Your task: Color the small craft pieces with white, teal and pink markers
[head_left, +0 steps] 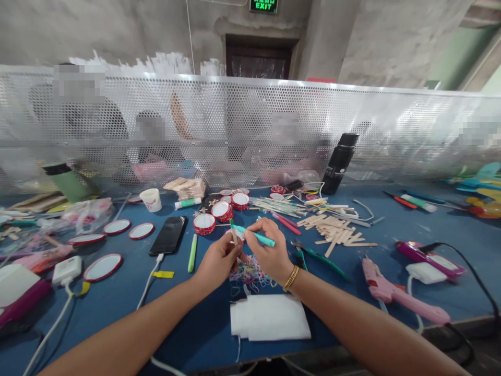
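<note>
My left hand [219, 258] pinches a small wooden craft stick [234, 233] upright, its top end coloured green. In my right hand [274, 250] is a turquoise marker pen [258, 237], its tip at the stick's green end. Beneath both hands lies a heap of small coloured rubber bands [252, 272]. A folded white cloth or paper [274, 317] rests nearer to me. Just behind my hands stand several red-rimmed round tins [204, 223]. A light green marker [192, 253] lies left of my left hand, and green-handled pliers [324, 261] lie right of my right hand.
Loose craft sticks [340, 230] are piled to the right, beyond a pink glue gun [395, 292] with a cord. On the left are a black phone [169, 236] on a cable, a paper cup [151, 200] and round lids [103, 267]. A perforated metal screen [242, 130] backs the table.
</note>
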Available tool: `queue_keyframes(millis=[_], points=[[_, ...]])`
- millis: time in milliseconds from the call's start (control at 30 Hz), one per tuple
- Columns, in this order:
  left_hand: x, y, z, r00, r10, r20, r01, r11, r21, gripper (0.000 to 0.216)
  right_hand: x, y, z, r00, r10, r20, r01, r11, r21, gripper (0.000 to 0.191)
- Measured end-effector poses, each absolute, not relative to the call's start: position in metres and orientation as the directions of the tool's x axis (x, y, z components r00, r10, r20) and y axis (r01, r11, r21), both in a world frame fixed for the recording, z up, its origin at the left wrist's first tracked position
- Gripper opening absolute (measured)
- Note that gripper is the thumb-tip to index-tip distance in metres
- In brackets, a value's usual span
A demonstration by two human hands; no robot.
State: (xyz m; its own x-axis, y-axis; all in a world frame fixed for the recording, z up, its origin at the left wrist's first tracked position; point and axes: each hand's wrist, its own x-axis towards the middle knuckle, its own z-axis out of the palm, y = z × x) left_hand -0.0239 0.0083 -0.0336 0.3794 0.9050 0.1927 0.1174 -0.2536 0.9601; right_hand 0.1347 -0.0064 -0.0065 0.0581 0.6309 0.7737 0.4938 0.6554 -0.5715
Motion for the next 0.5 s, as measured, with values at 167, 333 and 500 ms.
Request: queue_keyframes(millis=[167, 333, 500], points=[[-0.0245, 0.0078, -0.0320, 0.381, 0.904, 0.194, 0.137, -0.263, 0.955, 0.029, 0.1351, -0.0065, -0.0054, 0.065, 0.633, 0.772, 0.517, 0.640, -0.569, 0.014], [-0.0242, 0.0077, -0.0316, 0.367, 0.910, 0.193, 0.131, -0.256, 0.958, 0.027, 0.1352, -0.0068, -0.0050, 0.076, 0.628, 0.775, 0.497, 0.650, -0.575, 0.014], [-0.0244, 0.0089, -0.0329, 0.372, 0.906, 0.203, 0.127, -0.267, 0.955, 0.028, 0.1347, -0.0065, -0.0059, 0.043, 0.627, 0.778, 0.499, 0.661, -0.560, 0.013]])
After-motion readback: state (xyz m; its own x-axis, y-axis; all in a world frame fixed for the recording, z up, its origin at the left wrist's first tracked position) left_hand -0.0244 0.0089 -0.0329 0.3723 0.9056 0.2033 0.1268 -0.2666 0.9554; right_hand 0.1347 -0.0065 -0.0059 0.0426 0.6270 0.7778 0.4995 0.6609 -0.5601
